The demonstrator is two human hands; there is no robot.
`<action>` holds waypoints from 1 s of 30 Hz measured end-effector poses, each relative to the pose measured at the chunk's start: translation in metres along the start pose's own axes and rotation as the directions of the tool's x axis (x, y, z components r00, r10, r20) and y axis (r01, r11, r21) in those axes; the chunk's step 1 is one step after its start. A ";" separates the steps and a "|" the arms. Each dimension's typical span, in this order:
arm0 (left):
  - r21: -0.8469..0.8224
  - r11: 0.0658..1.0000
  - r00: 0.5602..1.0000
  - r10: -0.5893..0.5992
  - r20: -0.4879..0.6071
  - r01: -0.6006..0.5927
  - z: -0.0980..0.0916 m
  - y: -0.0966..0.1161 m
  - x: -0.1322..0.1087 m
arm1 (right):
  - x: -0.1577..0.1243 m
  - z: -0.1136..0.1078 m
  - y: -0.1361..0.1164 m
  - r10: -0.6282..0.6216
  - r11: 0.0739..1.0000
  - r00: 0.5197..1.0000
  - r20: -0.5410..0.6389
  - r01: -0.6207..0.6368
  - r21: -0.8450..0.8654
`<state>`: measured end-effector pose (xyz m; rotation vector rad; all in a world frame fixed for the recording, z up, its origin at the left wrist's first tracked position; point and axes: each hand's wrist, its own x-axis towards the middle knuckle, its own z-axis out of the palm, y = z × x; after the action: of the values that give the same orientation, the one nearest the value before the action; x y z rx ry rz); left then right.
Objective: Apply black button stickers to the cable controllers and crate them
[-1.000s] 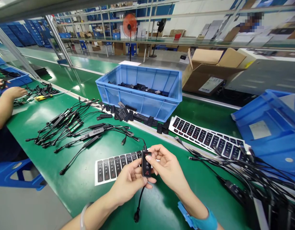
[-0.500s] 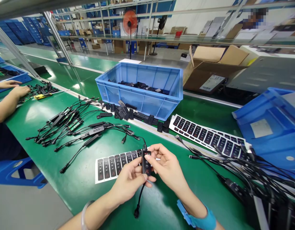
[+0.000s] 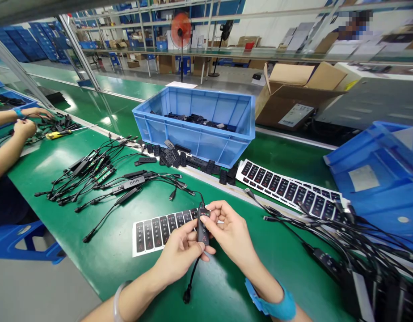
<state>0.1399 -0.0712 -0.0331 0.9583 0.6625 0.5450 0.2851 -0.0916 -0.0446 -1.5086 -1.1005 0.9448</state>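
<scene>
A small black inline cable controller (image 3: 203, 232) with a printed label on its face is held upright between both hands. My left hand (image 3: 181, 250) grips its lower end, thumb on the front. My right hand (image 3: 228, 228) holds its upper part, the thumb pressing on the label. One cable leaves its top toward the pile behind, and another hangs below, ending in a black plug (image 3: 187, 295). Under my left hand lies a white sheet of black button labels (image 3: 148, 235); its right end is partly hidden by the hands.
Half-assembled cable controllers (image 3: 89, 172) lie to the left. Behind stands a blue bin (image 3: 196, 136) of black casings, with loose casings (image 3: 173, 156) before it. More label sheets (image 3: 287, 188) and a cable pile (image 3: 347, 264) are at right. A co-worker's hands (image 3: 27, 127) work at far left.
The controller has turned slightly in my hands, which keep nearly the same place. At far left, the co-worker's hands have shifted, one now raised.
</scene>
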 end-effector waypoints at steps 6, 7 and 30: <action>-0.042 0.999 0.998 0.018 -0.063 -0.020 -0.003 0.002 0.001 | 0.001 -0.001 -0.005 0.051 0.999 0.997 0.058 -0.050 -0.020; -0.043 0.999 0.998 0.016 -0.067 -0.019 -0.003 0.003 0.001 | 0.001 -0.002 -0.007 0.049 0.998 0.998 0.047 -0.047 -0.028; -0.014 0.998 0.989 -0.059 -0.137 0.058 -0.005 -0.019 0.007 | -0.002 0.012 0.003 0.035 0.999 0.983 0.178 -0.034 -0.007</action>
<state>0.1440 -0.0727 -0.0536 0.8945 0.8086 0.5658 0.2741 -0.0903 -0.0492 -1.4724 -1.2067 1.1190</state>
